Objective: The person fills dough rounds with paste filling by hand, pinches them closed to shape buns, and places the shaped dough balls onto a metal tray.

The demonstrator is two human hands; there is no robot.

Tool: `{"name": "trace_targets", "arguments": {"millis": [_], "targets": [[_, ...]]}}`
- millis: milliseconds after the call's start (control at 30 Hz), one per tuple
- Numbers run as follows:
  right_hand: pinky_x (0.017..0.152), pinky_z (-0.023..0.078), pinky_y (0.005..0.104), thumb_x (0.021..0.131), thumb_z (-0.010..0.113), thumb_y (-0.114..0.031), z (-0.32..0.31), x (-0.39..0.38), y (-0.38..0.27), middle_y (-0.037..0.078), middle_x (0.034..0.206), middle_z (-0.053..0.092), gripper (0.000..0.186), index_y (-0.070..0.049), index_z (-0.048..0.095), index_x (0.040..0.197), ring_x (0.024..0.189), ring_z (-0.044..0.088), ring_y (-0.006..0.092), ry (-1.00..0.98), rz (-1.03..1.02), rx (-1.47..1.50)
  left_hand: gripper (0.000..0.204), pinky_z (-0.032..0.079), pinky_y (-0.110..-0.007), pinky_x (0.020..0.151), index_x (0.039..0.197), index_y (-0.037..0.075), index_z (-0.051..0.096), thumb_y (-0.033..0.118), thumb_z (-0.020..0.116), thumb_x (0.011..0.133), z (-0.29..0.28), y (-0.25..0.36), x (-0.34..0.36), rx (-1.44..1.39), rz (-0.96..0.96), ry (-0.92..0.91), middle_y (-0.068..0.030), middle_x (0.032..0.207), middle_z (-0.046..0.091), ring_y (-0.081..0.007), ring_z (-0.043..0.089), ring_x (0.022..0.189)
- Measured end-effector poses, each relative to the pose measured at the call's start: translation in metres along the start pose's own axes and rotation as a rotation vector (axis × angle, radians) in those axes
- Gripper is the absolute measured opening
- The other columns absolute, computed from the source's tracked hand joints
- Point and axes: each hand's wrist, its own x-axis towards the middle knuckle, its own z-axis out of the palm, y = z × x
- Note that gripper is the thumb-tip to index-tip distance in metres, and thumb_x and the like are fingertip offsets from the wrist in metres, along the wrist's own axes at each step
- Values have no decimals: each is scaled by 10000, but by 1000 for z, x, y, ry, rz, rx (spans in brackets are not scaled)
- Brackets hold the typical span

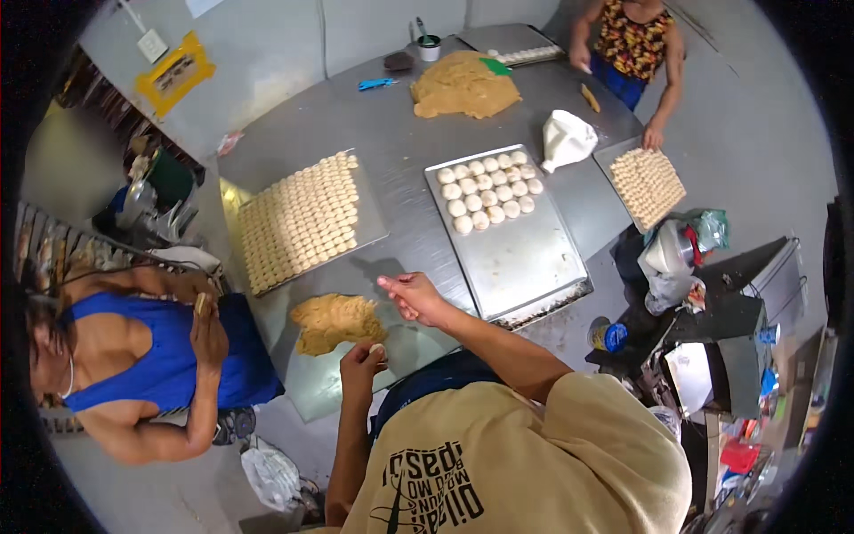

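Tan shirt [551, 454] below, left fingers [358, 358] pinch pale dough [381, 352], right fingers [408, 307] curl loosely between lump [331, 324] and tray [520, 267].

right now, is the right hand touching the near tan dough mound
Apart. The head view shows bare metal tabletop between the right hand and the near tan dough mound.

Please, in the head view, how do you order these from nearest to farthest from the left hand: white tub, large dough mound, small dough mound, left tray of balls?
From the left hand:
1. Small dough mound, just beyond it.
2. Left tray of balls, farther up-left.
3. Large dough mound, toward the table's far side.
4. White tub, behind that mound.
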Motion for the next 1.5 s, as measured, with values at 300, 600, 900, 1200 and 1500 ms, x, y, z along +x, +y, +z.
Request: {"name": "trace_targets", "arguments": {"millis": [300, 600, 900, 1200, 1500], "targets": [[775, 641, 411, 1109, 643, -239, -93, -50, -17, 193, 1184, 752, 187, -79, 641, 1205, 980, 775, 326, -190, -115, 441, 208, 616, -314, 795, 1131, -42, 767, 85, 807, 970, 24, 15, 0, -131, 3, -18, -118, 1071, 784, -183, 746, 908], [420, 393, 292, 1054, 727, -562, -72, -21, -3, 48, 660, 623, 561, -74, 630, 796, 457, 529, 152, 70, -43, 202, 243, 616, -342, 919, 1168, -42, 745, 65, 808, 960, 40, 29, 16, -196, 53, -111, -120, 1114, 779, -224, 756, 983], [762, 587, 287, 1063, 749, -172, -31, -54, -66, 88, 1051, 706, 300, -25, 635, 1298, 911, 723, 172, -259, -338, -159, 352, 628, -337, 869, 1342, -44, 704, 95, 765, 1024, 50, 69, 43, -244, 65, -151, -127, 1195, 779, -201, 758, 1014], [838, 587, 295, 964, 821, -8, -7, -63, -80, 45, 1172, 763, 460, -24, 693, 1405, 955, 710, 127, -258, -469, -452, 322, 626, -336, 908, 1342, -80, 696, 126, 686, 1095, 62, 128, 29, -408, 103, -142, -135, 1199, 770, -194, 750, 1046], [827, 621, 402, 823, 870, -22, 30, -71, -87, 160, 1050, 725, 472, -41, 768, 1284, 922, 735, 345, -36, -716, -900, 374, 617, -340, 983, 1405, -77, 663, 159, 669, 1115, 51, 133, 16, -386, 199, -166, -148, 1319, 738, -196, 735, 1131]]}}
